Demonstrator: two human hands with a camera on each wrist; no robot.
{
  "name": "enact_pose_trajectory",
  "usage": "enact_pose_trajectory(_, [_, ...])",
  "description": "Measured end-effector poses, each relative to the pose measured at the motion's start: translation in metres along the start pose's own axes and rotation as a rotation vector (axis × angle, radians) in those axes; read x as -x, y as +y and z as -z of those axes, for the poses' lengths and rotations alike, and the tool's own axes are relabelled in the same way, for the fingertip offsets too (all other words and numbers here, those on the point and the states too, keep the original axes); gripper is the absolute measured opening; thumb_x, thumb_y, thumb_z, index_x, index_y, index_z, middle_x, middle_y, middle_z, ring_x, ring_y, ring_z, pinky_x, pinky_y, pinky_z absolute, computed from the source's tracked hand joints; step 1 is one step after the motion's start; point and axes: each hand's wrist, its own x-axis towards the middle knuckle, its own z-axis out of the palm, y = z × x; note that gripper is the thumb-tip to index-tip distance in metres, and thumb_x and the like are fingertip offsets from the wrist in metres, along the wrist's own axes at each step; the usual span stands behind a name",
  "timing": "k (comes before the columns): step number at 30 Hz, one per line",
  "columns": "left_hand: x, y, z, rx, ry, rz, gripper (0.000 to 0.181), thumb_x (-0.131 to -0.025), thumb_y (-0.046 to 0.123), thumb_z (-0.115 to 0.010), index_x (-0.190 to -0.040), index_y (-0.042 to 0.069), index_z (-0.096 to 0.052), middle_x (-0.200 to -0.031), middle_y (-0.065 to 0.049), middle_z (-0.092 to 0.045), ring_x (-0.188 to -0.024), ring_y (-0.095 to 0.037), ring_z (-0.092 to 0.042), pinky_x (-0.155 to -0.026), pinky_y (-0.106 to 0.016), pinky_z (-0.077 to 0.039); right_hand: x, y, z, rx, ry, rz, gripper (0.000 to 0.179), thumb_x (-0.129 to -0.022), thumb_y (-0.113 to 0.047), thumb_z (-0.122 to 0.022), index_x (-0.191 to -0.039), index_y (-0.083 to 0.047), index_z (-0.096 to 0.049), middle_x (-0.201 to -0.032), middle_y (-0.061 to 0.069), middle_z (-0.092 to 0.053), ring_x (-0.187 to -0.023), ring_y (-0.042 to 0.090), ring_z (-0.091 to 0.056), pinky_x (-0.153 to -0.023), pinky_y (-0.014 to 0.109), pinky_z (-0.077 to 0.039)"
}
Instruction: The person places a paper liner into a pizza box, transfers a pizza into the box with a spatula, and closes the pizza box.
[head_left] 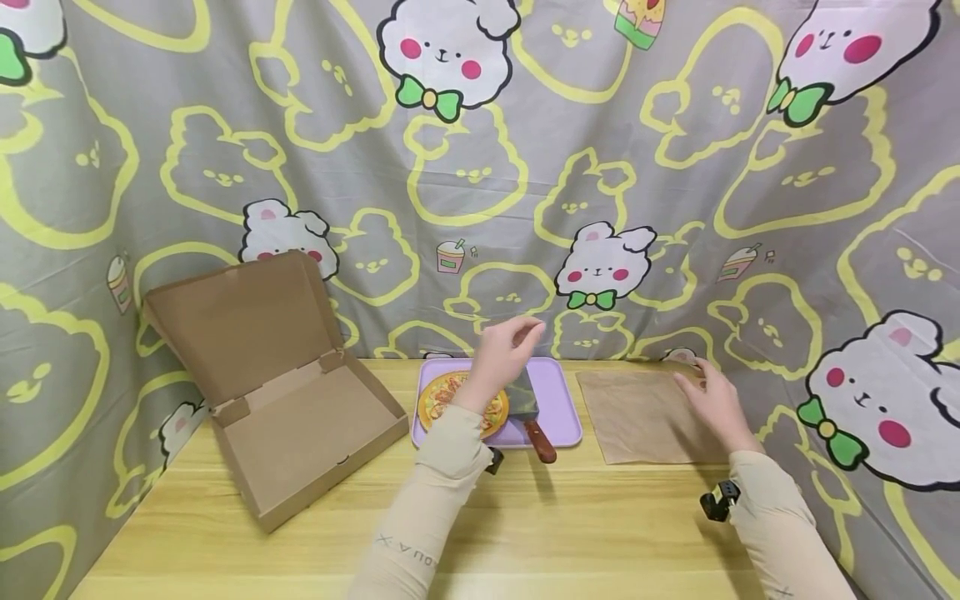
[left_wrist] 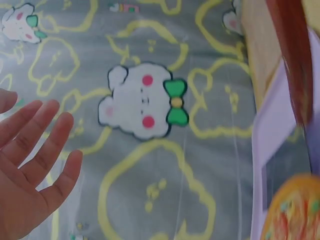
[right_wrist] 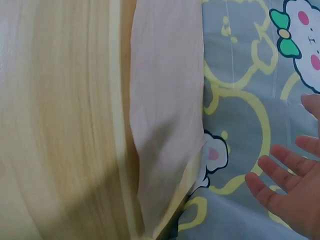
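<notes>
My left hand (head_left: 501, 358) is raised over the purple tray (head_left: 561, 408), holding nothing; its fingers are spread and slightly bent in the left wrist view. Below it on the tray lies a round pizza (head_left: 441, 398), partly hidden by my wrist. Beside the pizza rests a spatula with a broad, dark, shiny blade (head_left: 522, 397) and a brown handle (head_left: 540, 442) that sticks out over the tray's front edge. My right hand (head_left: 716, 407) hovers by the right end of a sheet of brown paper (head_left: 637, 417), fingers apart and nothing in them.
An open cardboard box (head_left: 311, 433) stands at the left with its lid (head_left: 247, 325) leaning back. The wooden table (head_left: 585, 533) ends at a patterned curtain (head_left: 510, 183) behind and at the sides. Small black camera mounts (head_left: 720, 500) sit at my wrists.
</notes>
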Motion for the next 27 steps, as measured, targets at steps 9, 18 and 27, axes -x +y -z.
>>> enact_pose_trajectory(9, [-0.014, 0.019, -0.053, 0.074, -0.038, 0.069, 0.027, -0.099, 0.032, -0.056, -0.109, 0.013, -0.072, -0.096, -0.001, -0.076, -0.086, -0.011, -0.07, -0.079, -0.017, -0.054, 0.004, 0.015, 0.004, 0.053, -0.049, -0.047, 0.076, -0.1, -0.045, -0.047, -0.145, 0.013, -0.026, -0.133, 0.043, -0.04, -0.12, 0.059, -0.038, -0.1, 0.07, -0.033])
enact_pose_trajectory(18, [-0.018, 0.023, -0.106, 0.243, -0.019, 0.379, 0.031, -0.094, 0.041, -0.059, -0.095, 0.014, -0.075, -0.082, 0.0, -0.076, -0.075, -0.016, -0.072, -0.066, -0.02, -0.05, 0.004, 0.026, 0.005, 0.071, -0.109, -0.031, 0.077, -0.1, -0.045, -0.045, -0.142, 0.017, -0.027, -0.133, 0.044, -0.04, -0.12, 0.06, -0.038, -0.101, 0.07, -0.033])
enact_pose_trajectory(27, [-0.014, 0.019, -0.144, 0.303, -0.066, 0.719, 0.039, -0.09, 0.046, -0.061, -0.105, 0.011, -0.072, -0.106, -0.007, -0.072, -0.102, -0.025, -0.064, -0.089, -0.04, -0.052, 0.005, 0.035, 0.004, 0.045, -0.252, -0.112, 0.082, -0.102, -0.047, -0.039, -0.146, 0.018, -0.016, -0.138, 0.047, -0.032, -0.124, 0.061, -0.036, -0.102, 0.069, -0.034])
